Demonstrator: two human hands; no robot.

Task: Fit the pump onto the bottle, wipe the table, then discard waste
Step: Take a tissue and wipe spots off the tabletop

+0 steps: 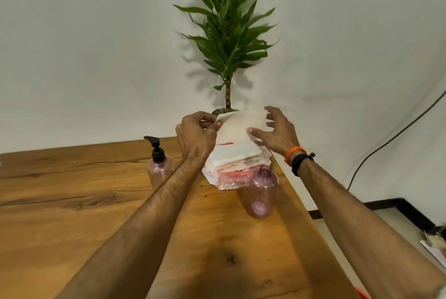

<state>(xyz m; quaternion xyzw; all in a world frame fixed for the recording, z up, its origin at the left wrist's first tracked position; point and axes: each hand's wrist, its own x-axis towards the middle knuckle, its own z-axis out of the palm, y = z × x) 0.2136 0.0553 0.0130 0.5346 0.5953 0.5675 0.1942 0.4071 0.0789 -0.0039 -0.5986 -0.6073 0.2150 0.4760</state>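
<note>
Both of my hands hold a white tissue [237,127] raised above the opened tissue pack [237,163] at the far right of the wooden table [72,202]. My left hand [196,135] pinches its left edge and my right hand [277,131] grips its right edge. A pink bottle with a black pump [159,163] stands left of my left forearm. A second pink bottle [261,191], open-necked with no pump, stands in front of the pack near the table's right edge.
A tall green potted plant [229,33] rises behind the pack against the white wall. A black cable [386,144] runs down the wall at right. Something orange [362,294] shows below the table's right edge. Papers [434,245] lie on the floor at far right.
</note>
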